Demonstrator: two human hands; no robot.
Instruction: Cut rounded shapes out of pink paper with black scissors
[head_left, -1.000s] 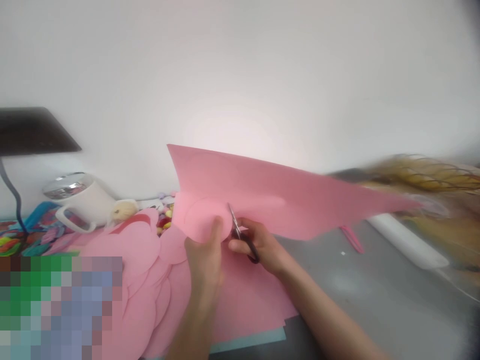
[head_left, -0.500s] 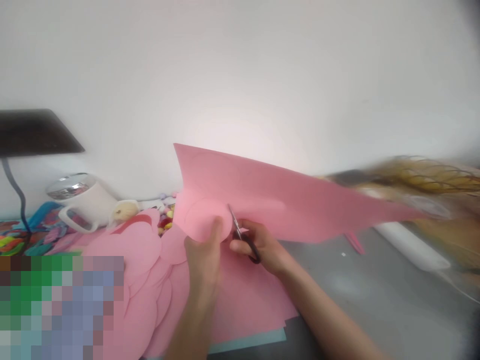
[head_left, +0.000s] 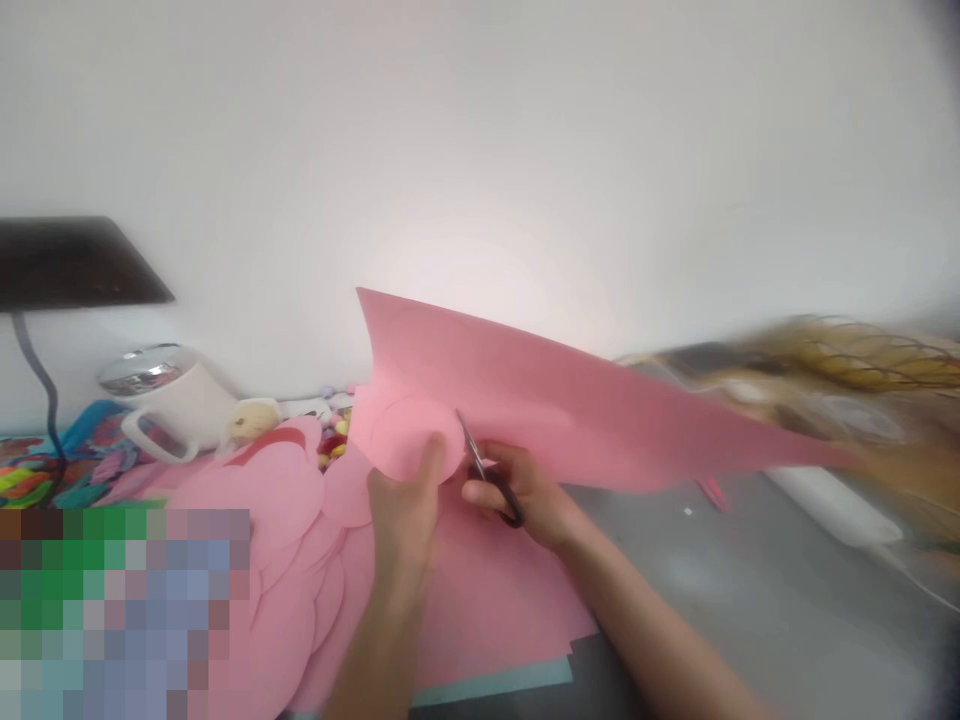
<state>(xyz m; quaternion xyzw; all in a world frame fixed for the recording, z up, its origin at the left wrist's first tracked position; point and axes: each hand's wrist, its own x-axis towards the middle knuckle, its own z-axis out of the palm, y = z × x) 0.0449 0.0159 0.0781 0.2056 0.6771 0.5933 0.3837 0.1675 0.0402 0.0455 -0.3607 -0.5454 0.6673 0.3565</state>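
Note:
A large sheet of pink paper (head_left: 570,400) is held up in front of me, its far edge curling upward and its right end tapering away. My left hand (head_left: 409,500) grips a rounded, partly cut part of it, thumb on top and fingers hidden underneath. In my right hand (head_left: 525,490) is a pair of scissors (head_left: 480,465) with dark handles, the blades pointing up and away at the right side of the round part. Below both hands lie more pink sheets (head_left: 495,610) with a light blue sheet (head_left: 495,682) beneath them.
Overlapping pink paper circles (head_left: 277,500) are heaped at the left. Behind them stand a white mug (head_left: 176,405) with a shiny lid and colourful small items (head_left: 90,440). A dark panel (head_left: 75,262) rises at far left. A white power strip (head_left: 832,510) lies on the grey table (head_left: 675,600).
The pink sheet's upper left corner has shifted slightly right and its right part has dipped a little. Both hands keep nearly the same position, scissors still at the round part's edge.

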